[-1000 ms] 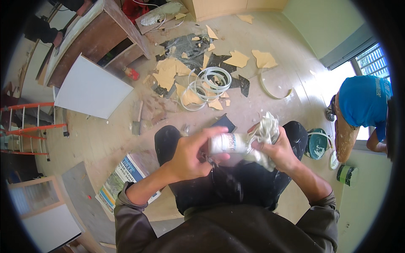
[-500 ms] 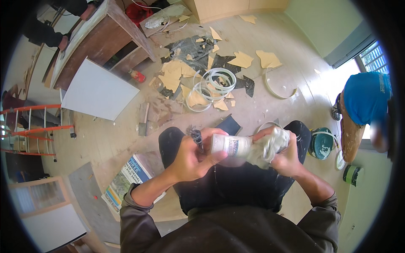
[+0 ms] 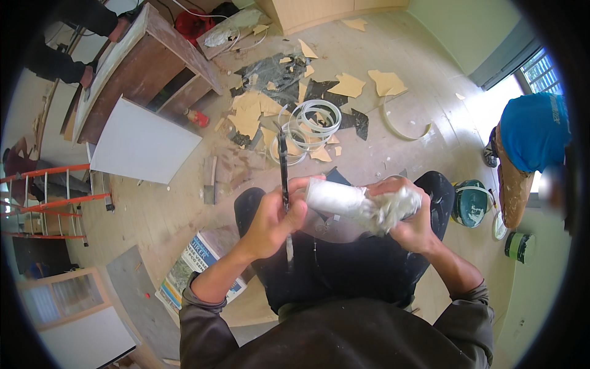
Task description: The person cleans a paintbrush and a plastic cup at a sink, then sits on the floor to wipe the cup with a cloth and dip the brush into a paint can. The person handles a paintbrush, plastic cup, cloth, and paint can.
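Note:
My left hand [image 3: 269, 222] is closed around a thin dark rod [image 3: 283, 166], nearly upright, with a pale, blurred lower end. Its fingertips reach the left end of a white cylinder [image 3: 335, 198], which lies roughly level above my lap. Whether those fingers also grip the cylinder I cannot tell. At the cylinder's right end, my right hand [image 3: 413, 224] clutches a crumpled whitish wrap or cloth [image 3: 393, 206]. The wrap is blurred and meets the cylinder; its material is not clear.
Ahead lie coiled white strips [image 3: 319, 120] among torn yellowish scraps [image 3: 347, 86] and dark sheeting. A teal-stained bucket [image 3: 472, 206] stands right, near a person in a blue shirt [image 3: 534, 132]. Leftward are a white panel [image 3: 144, 144], orange ladder [image 3: 55, 200] and newspaper [image 3: 195, 258].
The dark rod has swung from pointing toward me to nearly upright in my left hand. The cylinder has turned, so its printed label no longer shows. My right hand still clutches the wrap.

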A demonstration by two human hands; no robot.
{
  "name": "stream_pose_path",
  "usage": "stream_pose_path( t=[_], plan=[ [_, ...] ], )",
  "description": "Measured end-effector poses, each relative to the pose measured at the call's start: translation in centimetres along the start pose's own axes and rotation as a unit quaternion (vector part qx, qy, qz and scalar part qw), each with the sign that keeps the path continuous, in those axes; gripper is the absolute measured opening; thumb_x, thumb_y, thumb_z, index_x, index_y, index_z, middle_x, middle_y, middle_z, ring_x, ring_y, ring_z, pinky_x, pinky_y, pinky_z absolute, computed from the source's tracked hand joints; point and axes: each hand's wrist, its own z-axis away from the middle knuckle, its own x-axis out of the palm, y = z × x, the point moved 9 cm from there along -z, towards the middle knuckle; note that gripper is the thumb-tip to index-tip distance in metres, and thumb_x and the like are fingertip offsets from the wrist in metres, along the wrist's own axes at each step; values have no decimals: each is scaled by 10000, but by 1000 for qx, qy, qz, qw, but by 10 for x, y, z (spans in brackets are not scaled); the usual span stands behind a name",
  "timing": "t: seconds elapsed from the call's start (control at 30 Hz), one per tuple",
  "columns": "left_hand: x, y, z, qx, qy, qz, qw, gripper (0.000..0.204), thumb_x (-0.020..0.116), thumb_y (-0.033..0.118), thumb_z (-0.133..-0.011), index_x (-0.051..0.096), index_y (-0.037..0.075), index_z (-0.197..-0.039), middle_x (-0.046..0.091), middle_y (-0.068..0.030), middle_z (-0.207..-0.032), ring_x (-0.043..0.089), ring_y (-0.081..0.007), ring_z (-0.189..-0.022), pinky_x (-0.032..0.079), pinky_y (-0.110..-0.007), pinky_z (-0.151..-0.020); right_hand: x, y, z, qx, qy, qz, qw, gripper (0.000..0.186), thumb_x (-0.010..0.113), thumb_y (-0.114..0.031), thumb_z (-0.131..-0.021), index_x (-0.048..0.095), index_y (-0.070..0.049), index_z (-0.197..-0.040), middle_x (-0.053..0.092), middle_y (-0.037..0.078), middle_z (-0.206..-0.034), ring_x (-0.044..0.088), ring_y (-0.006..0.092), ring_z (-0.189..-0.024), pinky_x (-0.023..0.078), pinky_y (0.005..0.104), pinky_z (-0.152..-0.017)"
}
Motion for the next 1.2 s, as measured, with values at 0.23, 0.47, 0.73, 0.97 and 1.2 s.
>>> stream_pose_path(
  t=[0.23, 0.47, 0.73, 0.97, 1.2],
  plan=[
    [15, 9, -2, 5, 4, -78, 997, 396, 621, 229, -1035, 550, -35, -1321, 693, -96, -1086, 666, -112, -869, 506, -255, -746, 3, -17, 1, -133, -32, 102, 985, 449, 745, 114, -642, 693, 15, -1078, 731, 195, -1095, 735, 307, -1037, 576, 367, -876],
    [19, -1, 0, 16, -9, -49, 999, 438, 644, 276, -1020, 548, -6, -1340, 686, -124, -1111, 687, -145, -871, 517, -260, -774, 2, 22, 3, 155, -44, -89, 983, 256, 730, 9, -827, 681, 20, -1078, 727, 95, -1016, 686, 142, -923, 553, 311, -841],
    [14, 6, -9, 15, -31, -125, 992, 525, 679, 218, -999, 495, -2, -1439, 691, -92, -1095, 650, -88, -905, 515, -239, -765, -4, 39, 10, 150, 20, -146, 978, 320, 753, 12, -838, 652, 13, -1142, 696, 126, -1128, 680, 174, -983, 547, 323, -880],
    [7, -9, -15, -36, 3, -69, 997, 473, 595, 285, -1047, 498, 6, -1416, 687, -74, -940, 510, -49, -711, 409, -206, -620, -2, -22, -2, -152, 0, 175, 973, 384, 855, -2, -672, 747, -39, -1038, 704, 148, -1119, 721, 269, -959, 593, 347, -825],
    [16, 4, -7, 25, 4, -78, 997, 464, 619, 258, -1033, 500, -1, -1399, 703, -89, -973, 636, -75, -763, 448, -203, -604, -12, -6, -2, 8, -15, 34, 999, 318, 798, 35, -722, 719, 12, -1030, 728, 131, -1051, 720, 217, -926, 576, 339, -850]
  ],
)
